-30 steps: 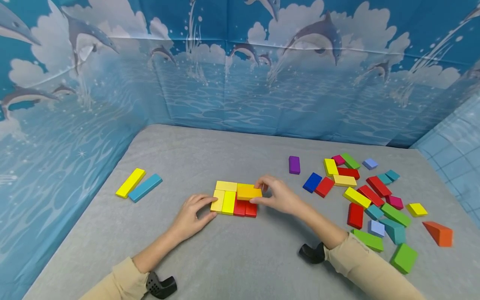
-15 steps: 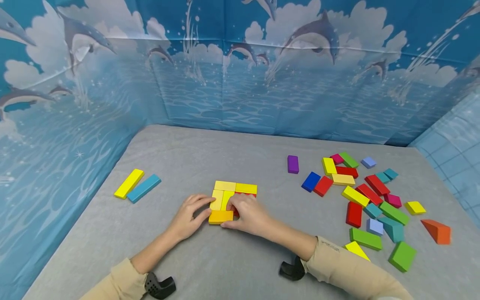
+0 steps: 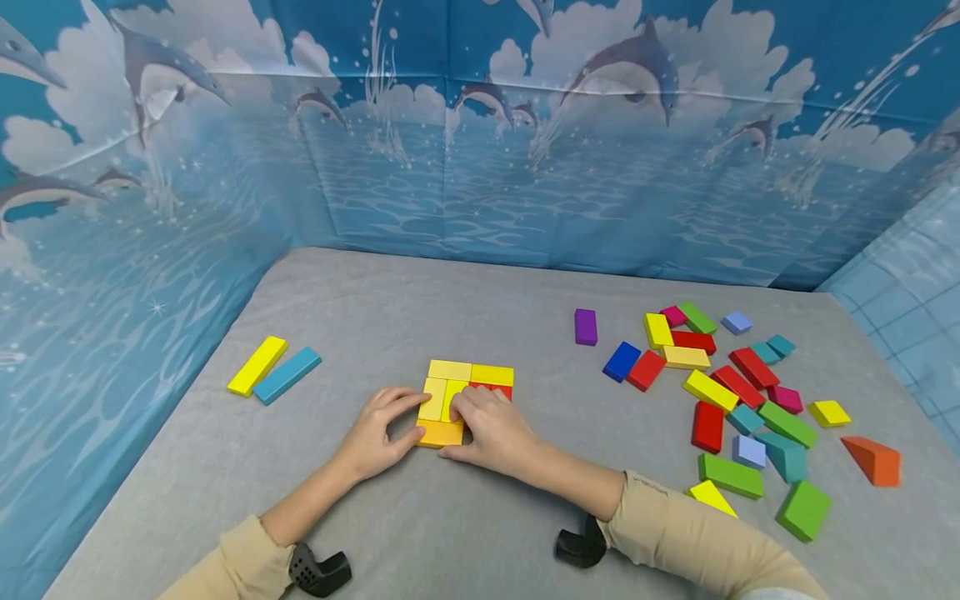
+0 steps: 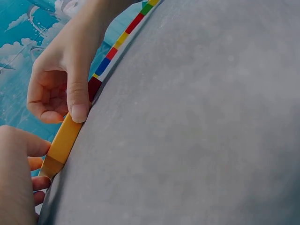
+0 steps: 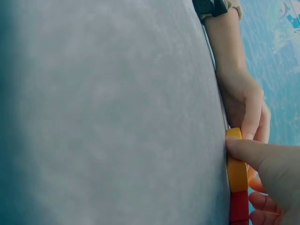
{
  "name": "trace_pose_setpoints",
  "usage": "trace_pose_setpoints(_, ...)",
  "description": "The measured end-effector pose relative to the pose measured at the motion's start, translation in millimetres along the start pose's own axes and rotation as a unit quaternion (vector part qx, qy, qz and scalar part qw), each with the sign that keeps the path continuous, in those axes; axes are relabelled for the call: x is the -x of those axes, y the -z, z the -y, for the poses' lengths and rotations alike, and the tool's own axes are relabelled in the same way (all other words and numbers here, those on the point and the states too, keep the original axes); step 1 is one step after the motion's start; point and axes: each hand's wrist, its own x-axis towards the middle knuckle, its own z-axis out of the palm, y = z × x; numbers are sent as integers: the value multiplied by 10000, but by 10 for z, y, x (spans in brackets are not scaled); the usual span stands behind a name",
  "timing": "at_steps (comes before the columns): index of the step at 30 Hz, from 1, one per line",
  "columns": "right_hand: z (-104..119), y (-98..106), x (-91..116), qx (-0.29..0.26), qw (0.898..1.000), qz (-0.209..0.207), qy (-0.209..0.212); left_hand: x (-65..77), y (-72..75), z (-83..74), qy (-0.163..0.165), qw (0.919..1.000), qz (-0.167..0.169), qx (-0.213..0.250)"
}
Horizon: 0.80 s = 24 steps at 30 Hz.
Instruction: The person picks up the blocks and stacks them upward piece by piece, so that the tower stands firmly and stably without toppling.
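Note:
My right hand (image 3: 495, 429) holds an orange-yellow wooden block (image 3: 439, 432), its thumb on the near face and its fingers behind. The block lies flat along the near left edge of a small group of blocks. My left hand (image 3: 381, 433) is at the group's left side, thumb at the orange-yellow block's left end and index finger at a pale yellow upright block (image 3: 432, 400). Two yellow blocks form the back row, a pale yellow one (image 3: 451, 370) and a brighter one (image 3: 492, 376). Red blocks (image 3: 502, 388) are mostly hidden under my right hand.
Many loose coloured blocks lie at the right, including a green one (image 3: 731, 477), a red one (image 3: 708, 427) and an orange wedge (image 3: 874, 461). A purple block (image 3: 586, 327) lies behind. Long yellow (image 3: 257, 367) and blue (image 3: 288, 375) blocks lie left on the grey cloth (image 3: 375, 308).
My right hand has carried the orange-yellow block from the group's right back side to its near left edge, then pushed it in against the upright blocks. My left hand has stayed nearly still.

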Motion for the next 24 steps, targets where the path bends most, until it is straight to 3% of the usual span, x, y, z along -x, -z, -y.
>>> trace_pose_setpoints(10,-17,-9,-6,-101,9999,3,15,-3,5,3,-56,10000,-26,19)
trace_pose_setpoints(16,-106,117,-5,-830,9961,229,-209,2,10,3,-6,10000,0,17)
trace_pose_setpoints(20,-424,350,28,-1489,9861,249,-693,0,12,-11,48,10000,52,5)
trace_pose_setpoints(24,-956,614,142,-1874,9762,-34,-1088,-2,14,-30,110,9999,85,1)
